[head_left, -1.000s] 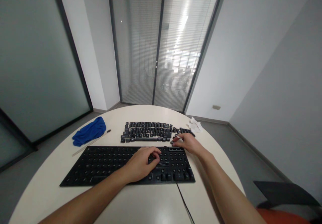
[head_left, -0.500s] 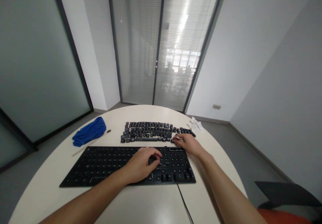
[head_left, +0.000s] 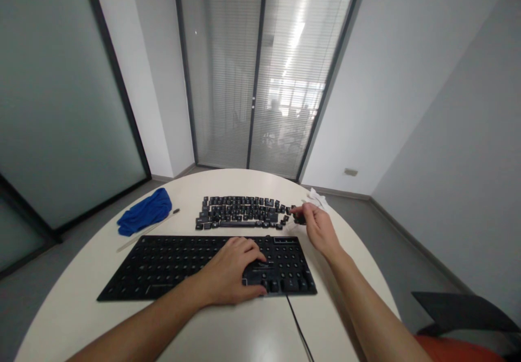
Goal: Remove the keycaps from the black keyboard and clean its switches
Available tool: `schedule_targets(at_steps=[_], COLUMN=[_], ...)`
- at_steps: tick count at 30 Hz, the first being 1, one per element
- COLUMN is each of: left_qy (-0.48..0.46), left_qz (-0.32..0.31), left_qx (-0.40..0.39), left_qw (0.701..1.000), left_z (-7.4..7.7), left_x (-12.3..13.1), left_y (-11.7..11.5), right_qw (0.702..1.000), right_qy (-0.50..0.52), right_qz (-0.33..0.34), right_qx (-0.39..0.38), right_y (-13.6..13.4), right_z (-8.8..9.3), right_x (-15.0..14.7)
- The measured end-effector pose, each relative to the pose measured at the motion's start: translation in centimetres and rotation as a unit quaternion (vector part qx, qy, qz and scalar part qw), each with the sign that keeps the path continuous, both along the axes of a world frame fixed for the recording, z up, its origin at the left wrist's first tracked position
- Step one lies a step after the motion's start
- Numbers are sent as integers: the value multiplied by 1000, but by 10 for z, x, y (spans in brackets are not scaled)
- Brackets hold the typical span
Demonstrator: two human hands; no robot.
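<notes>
A black keyboard frame with most keycaps removed lies across the round white table. My left hand rests on its right half, fingers curled down against the frame near a few seated keys. Behind it lies a spread of loose black keycaps in rows. My right hand is raised at the right end of that spread, fingers pinched on a black keycap.
A blue cloth lies at the far left with a thin stick beside it. Crumpled white paper sits at the far right edge. The keyboard cable runs toward me. A dark chair part stands lower right.
My right hand has lifted from the keycap rows and moved right with a keycap pinched. My left hand has slid toward the keyboard's near right edge.
</notes>
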State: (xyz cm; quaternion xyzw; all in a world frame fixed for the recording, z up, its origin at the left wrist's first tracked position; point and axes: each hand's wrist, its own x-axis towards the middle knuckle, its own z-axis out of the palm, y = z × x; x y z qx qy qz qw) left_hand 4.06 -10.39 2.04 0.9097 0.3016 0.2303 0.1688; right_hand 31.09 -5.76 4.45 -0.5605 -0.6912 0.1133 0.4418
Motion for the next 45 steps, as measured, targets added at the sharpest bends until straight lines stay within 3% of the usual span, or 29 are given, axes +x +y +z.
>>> schedule_targets(at_steps=[2, 7, 10, 21, 27, 29, 32, 36, 45], left_qy=[6, 0, -4, 10, 16, 20, 16, 12, -20], left_qz=[-2, 0, -6, -11, -8, -13, -14, -11, -21], left_qx=[6, 5, 3, -1, -3, 0, 7, 8, -10], left_qw=[1000, 1000, 1000, 1000, 1000, 1000, 1000, 1000, 1000], left_z=[-2, -6, -5, -3, -1, -1, -1, -3, -1], left_x=[0, 0, -1, 0, 1, 1, 1, 1, 0], left_y=[1, 5, 6, 9, 8, 8, 8, 7, 7], right_qw=[999, 959, 942, 937, 915, 917, 923, 902, 908], right_qy=[38, 72, 57, -49, -135, -114, -16, 83, 211], right_qz=[22, 213, 254, 294, 373, 374, 354, 349, 275], right_qx=[-17, -174, -210, -183, -73, -80, -153, -238, -235], right_y=[-10, -30, -37, -45, -52, -50, -45, -39, -23], right_z=[2, -2, -6, -1, 12, 10, 1, -11, -18], right_x=[-6, -35, -50, -61, -68, -66, -60, -57, -44])
